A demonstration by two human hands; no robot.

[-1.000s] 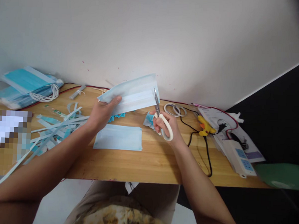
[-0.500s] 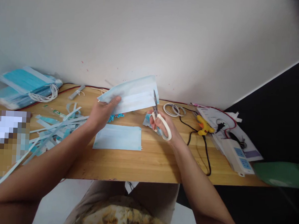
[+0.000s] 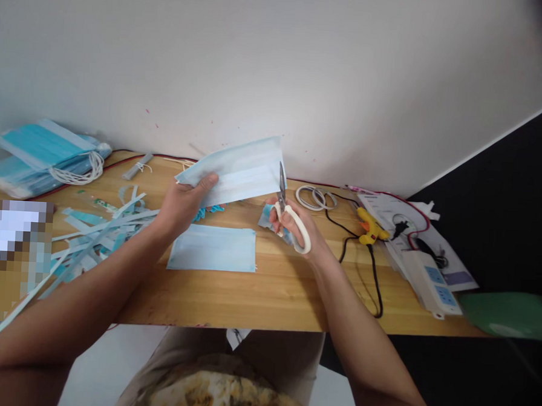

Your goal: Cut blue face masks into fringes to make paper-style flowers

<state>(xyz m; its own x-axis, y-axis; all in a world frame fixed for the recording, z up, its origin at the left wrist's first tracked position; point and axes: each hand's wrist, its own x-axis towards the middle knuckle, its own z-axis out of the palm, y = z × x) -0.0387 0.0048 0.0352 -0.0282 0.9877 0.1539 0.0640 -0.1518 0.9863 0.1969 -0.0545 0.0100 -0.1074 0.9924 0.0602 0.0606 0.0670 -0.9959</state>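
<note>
My left hand (image 3: 187,201) pinches a light blue face mask (image 3: 243,171) by its left end, thumb on top, and holds it raised above the table. My right hand (image 3: 299,226) grips white-handled scissors (image 3: 300,232). Their blades point up at the mask's right end; whether they touch its edge I cannot tell. A crumpled blue scrap (image 3: 266,217) shows beside and under my right hand. Below the raised mask, a second flat blue mask (image 3: 213,249) lies on the table. Part of a ruffled blue piece (image 3: 209,212) shows behind my left hand.
Cut blue and white strips (image 3: 101,236) lie in a heap at left. Behind them sits a stack of masks (image 3: 46,149) with white ear loops. Tape rolls (image 3: 314,198), a yellow glue gun (image 3: 370,227), papers (image 3: 445,260) and a power strip (image 3: 434,284) occupy the right side.
Almost nothing differs. The view has shifted very slightly; both hands keep their hold on the mask and the scissors in nearly the same position.
</note>
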